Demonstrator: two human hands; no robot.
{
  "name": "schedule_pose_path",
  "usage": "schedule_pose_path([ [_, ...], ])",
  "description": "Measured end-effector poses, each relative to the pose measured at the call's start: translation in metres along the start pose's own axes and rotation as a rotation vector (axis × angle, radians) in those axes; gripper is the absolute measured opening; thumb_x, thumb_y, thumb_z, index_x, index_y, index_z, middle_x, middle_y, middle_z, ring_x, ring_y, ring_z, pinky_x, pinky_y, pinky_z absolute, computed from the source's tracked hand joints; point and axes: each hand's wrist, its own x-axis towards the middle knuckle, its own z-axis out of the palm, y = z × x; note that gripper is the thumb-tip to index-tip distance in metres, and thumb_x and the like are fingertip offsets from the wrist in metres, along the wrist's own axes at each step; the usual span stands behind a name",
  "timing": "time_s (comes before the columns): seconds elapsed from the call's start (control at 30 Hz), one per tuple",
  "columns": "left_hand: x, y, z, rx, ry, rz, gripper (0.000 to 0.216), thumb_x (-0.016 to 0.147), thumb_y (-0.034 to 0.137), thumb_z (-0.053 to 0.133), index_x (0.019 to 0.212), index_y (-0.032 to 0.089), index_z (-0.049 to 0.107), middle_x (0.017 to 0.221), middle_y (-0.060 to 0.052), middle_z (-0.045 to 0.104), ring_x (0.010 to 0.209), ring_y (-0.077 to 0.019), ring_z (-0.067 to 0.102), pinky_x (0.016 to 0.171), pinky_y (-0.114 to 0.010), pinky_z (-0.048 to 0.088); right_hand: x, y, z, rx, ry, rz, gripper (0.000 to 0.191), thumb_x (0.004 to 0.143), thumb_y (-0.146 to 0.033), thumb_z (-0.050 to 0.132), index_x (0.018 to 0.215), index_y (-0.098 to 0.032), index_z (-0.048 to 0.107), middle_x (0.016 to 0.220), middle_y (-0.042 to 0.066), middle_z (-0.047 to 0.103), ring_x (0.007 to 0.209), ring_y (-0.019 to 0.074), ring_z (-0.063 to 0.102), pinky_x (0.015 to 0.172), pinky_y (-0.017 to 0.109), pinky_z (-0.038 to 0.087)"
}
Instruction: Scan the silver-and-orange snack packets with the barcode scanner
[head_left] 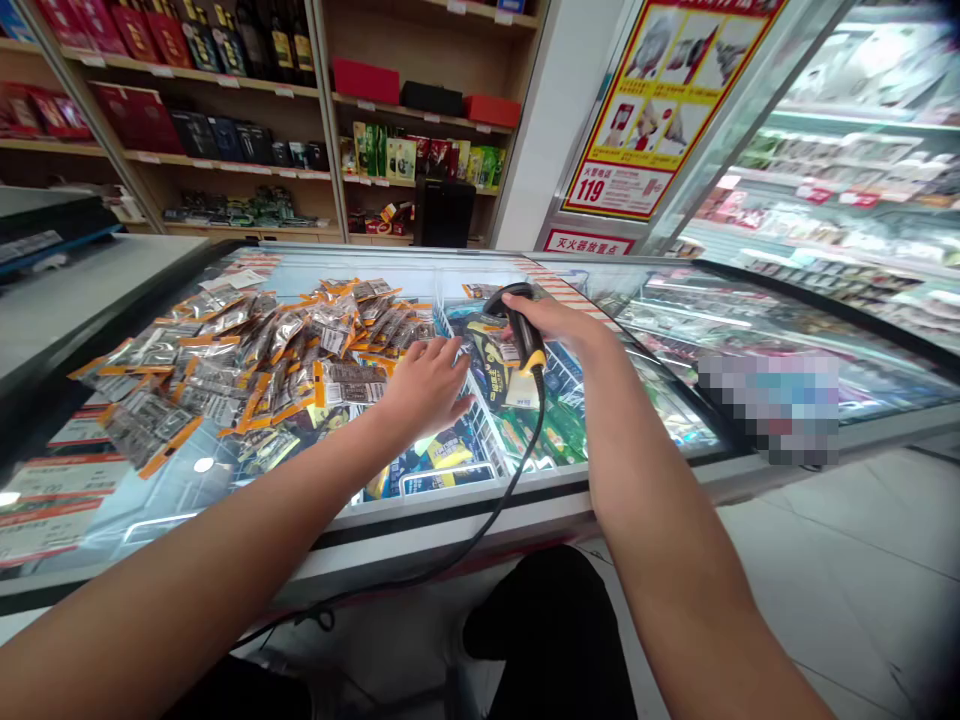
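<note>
The right grip [559, 318] is clamped around a black-and-yellow scanner [525, 338], held above the freezer [390, 552]. The scanner's cord [541, 405] hangs from just below that grip and runs over the freezer's near edge. To its left, the left grip [429, 385] is apart, palm down, its thumb away from the fingers. A heap of orange-edged packets [289, 345] lies left of this grip on the glass, the nearest packet just beside it. Stocked shelves [300, 172] stand well beyond both grips.
</note>
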Motion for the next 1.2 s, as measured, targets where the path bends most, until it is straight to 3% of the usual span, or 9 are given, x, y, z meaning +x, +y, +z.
schedule_pose_path([
  [0.1, 0.001, 0.006, 0.001, -0.109, -0.005, 0.135, 0.064, 0.105, 0.056, 0.036, 0.153, 0.015, 0.045, 0.164, -0.015, 0.041, 0.144, -0.0335, 0.046, 0.113, -0.048, 0.038, -0.009, -0.012, 0.012, 0.145, -0.166, -0.002, 0.050, 0.097, -0.065, 0.056, 0.085, -0.019, 0.073, 0.094, 0.014, 0.079, 0.091, 0.0313, 0.074, 0.097, 0.045, 0.054],
  [0.23, 0.000, 0.010, 0.007, -0.195, -0.085, 0.154, 0.080, 0.103, 0.066, 0.030, 0.161, 0.011, 0.034, 0.169, -0.018, 0.033, 0.154, -0.0349, 0.034, 0.121, -0.050, 0.032, -0.014, -0.019, 0.021, 0.281, -0.241, 0.008, 0.042, 0.100, -0.060, 0.056, 0.090, -0.021, 0.070, 0.090, 0.010, 0.079, 0.084, 0.0270, 0.074, 0.090, 0.045, 0.058],
  [0.4, 0.000, 0.012, 0.010, -0.220, -0.131, 0.106, 0.083, 0.102, 0.069, 0.027, 0.162, 0.012, 0.033, 0.171, -0.017, 0.028, 0.157, -0.0346, 0.030, 0.122, -0.050, 0.033, -0.020, -0.023, 0.014, 0.316, -0.174, 0.027, 0.036, 0.099, -0.055, 0.061, 0.092, -0.021, 0.071, 0.084, 0.006, 0.077, 0.076, 0.0217, 0.071, 0.074, 0.034, 0.061],
  [0.53, 0.003, 0.016, 0.007, -0.199, -0.139, 0.044, 0.086, 0.102, 0.069, 0.030, 0.162, 0.009, 0.033, 0.172, -0.018, 0.026, 0.156, -0.0367, 0.030, 0.121, -0.051, 0.035, -0.032, -0.031, 0.013, 0.358, -0.225, 0.075, 0.029, 0.100, -0.047, 0.063, 0.097, -0.019, 0.070, 0.079, 0.007, 0.075, 0.067, 0.0205, 0.069, 0.060, 0.031, 0.061],
  [1.0, 0.003, 0.017, 0.007, -0.193, -0.148, 0.019, 0.087, 0.101, 0.070, 0.031, 0.163, 0.010, 0.032, 0.172, -0.017, 0.026, 0.156, -0.0368, 0.029, 0.121, -0.051, 0.035, -0.041, -0.038, 0.013, 0.384, -0.334, 0.048, 0.025, 0.105, -0.039, 0.055, 0.098, -0.018, 0.068, 0.071, 0.006, 0.072, 0.055, 0.0167, 0.064, 0.053, 0.027, 0.059],
  [1.13, 0.002, 0.018, 0.005, -0.148, -0.137, -0.051, 0.090, 0.099, 0.073, 0.030, 0.161, 0.009, 0.035, 0.171, -0.019, 0.028, 0.155, -0.0369, 0.032, 0.120, -0.050, 0.034, -0.027, -0.027, 0.009, 0.367, -0.286, 0.019, 0.032, 0.099, -0.051, 0.061, 0.092, -0.020, 0.066, 0.068, 0.005, 0.069, 0.055, 0.0179, 0.062, 0.053, 0.029, 0.057],
  [1.2, 0.002, 0.016, 0.005, -0.101, -0.102, -0.097, 0.091, 0.098, 0.075, 0.029, 0.158, 0.007, 0.041, 0.166, -0.022, 0.037, 0.149, -0.0374, 0.039, 0.117, -0.048, 0.037, -0.012, -0.016, 0.006, 0.368, -0.184, -0.016, 0.037, 0.097, -0.058, 0.060, 0.088, -0.022, 0.064, 0.068, 0.005, 0.068, 0.057, 0.0189, 0.063, 0.056, 0.030, 0.057],
])
